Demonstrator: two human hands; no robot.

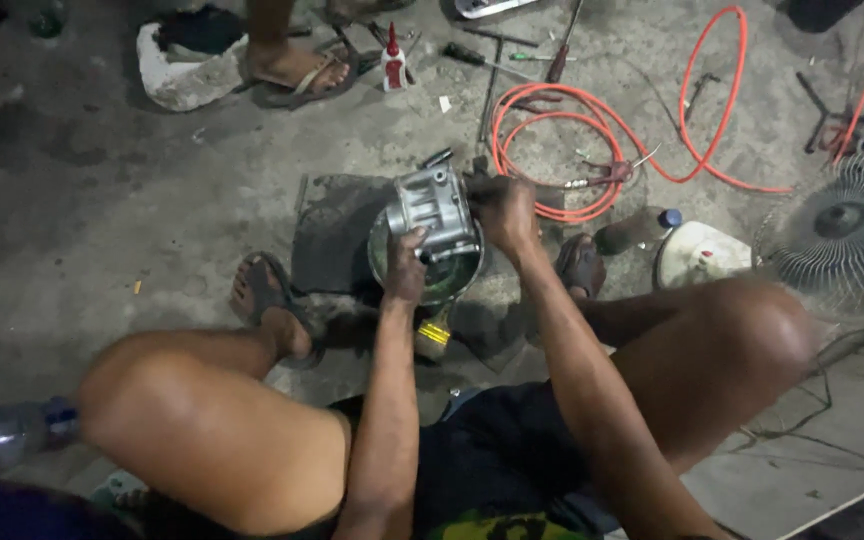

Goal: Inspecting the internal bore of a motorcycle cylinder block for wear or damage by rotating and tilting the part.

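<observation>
While both hands gripped it, the grey metal engine casing (434,205) sat over a green basin (452,280) on the concrete floor (152,220), between the person's sandalled feet. Left hand (407,265) clasped its near edge; right hand (502,212) closed on its right side. Orange hose (592,110), screwdrivers (487,60) and fan (842,230) lay beyond, far right.

We are in an informal repair workshop, working squat on a stained, rough grey concrete floor (152,200). A long coiled orange air hose (592,110) loops across it, and loose screwdrivers with dark handles (472,55) and metal rods lie scattered nearby. A small white bottle with a red cap (393,65) stands among them. A grey cast-metal engine part (434,205) sits over a round green basin (452,280), beside a white floor fan with a wire grille (837,225).
</observation>
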